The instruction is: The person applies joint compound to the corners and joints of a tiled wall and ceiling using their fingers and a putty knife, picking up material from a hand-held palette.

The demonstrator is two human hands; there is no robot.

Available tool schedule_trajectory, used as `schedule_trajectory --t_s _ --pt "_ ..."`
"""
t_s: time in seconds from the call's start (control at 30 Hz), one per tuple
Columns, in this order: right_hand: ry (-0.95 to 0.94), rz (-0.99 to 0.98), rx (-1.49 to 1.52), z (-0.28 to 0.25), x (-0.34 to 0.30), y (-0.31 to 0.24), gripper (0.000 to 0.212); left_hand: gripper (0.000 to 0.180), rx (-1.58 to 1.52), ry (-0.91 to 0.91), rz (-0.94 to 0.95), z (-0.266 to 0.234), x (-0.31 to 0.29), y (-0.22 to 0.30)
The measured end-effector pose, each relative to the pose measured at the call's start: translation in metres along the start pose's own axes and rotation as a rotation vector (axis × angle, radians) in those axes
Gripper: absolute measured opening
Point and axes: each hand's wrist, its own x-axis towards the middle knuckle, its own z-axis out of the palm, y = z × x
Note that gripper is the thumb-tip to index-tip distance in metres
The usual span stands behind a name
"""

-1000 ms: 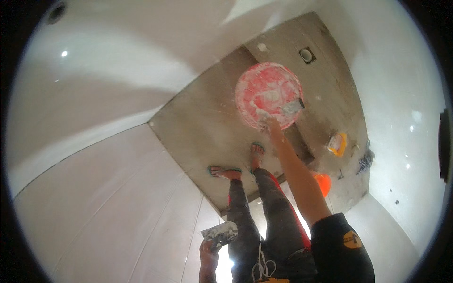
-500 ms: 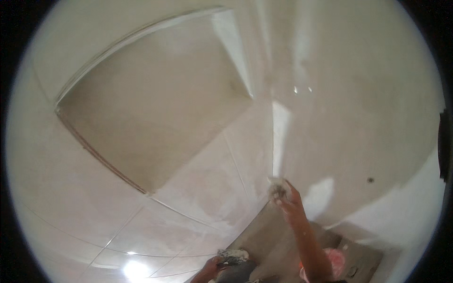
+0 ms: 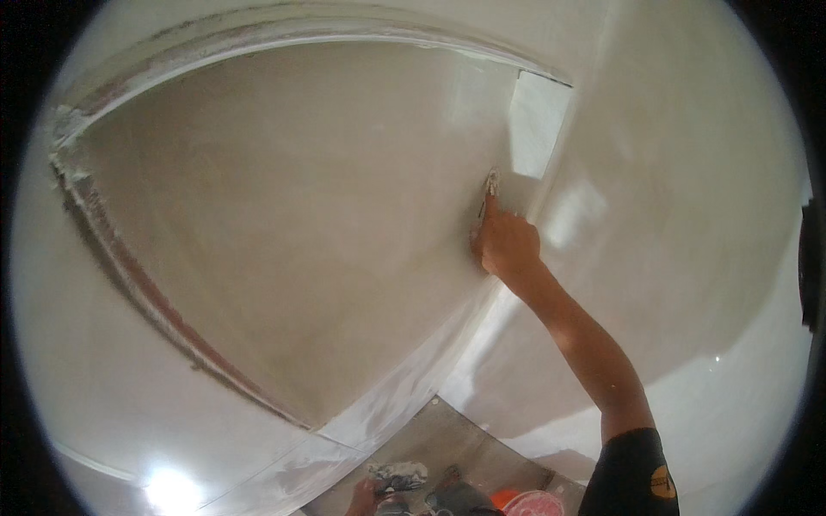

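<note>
My right hand [image 3: 509,245] is closed round a plaster-smeared putty knife [image 3: 490,187], seen nearly edge-on, its tip against the recessed panel [image 3: 284,206]. The index finger stretches along the tool. This smooth beige panel sits beside a corner where the right-hand wall [image 3: 671,258] begins. Low in the picture, my left hand [image 3: 365,499] holds a flat piece [image 3: 398,474] coated with white plaster; the lower edge cuts off part of that hand.
A raised, rough ledge [image 3: 185,331] borders the panel on the left and top. A bright light patch [image 3: 540,125] lies near its upper right corner. Below are a grey floor [image 3: 447,439], a pink tub [image 3: 533,504] and a glaring lamp [image 3: 172,490].
My right hand has moved up from the lower corner onto the panel, arm stretched out. The view has shifted so the panel fills more of it. My left hand stays low with the coated piece.
</note>
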Motion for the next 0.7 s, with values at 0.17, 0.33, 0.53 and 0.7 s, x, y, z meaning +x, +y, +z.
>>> schedule_trajectory --t_s 0.17,0.33,0.53,0.7 --pt "-0.055 0.015 0.017 -0.065 -0.017 -0.012 0.065 0.047 0.114 -0.36 0.315 0.028 -0.076 0.019" --pt "-0.024 0.024 0.053 -0.124 -0.038 -0.003 0.063 0.049 0.39 -0.347 0.351 0.003 -0.071 -0.009" --pt "0.031 0.023 0.14 -0.109 -0.03 0.04 0.056 0.03 0.448 -0.075 0.35 -0.014 -0.031 -0.062" --pt "-0.049 -0.06 0.107 -0.084 -0.045 0.061 0.059 0.034 1.29 -0.194 0.697 0.035 -0.061 -0.022"
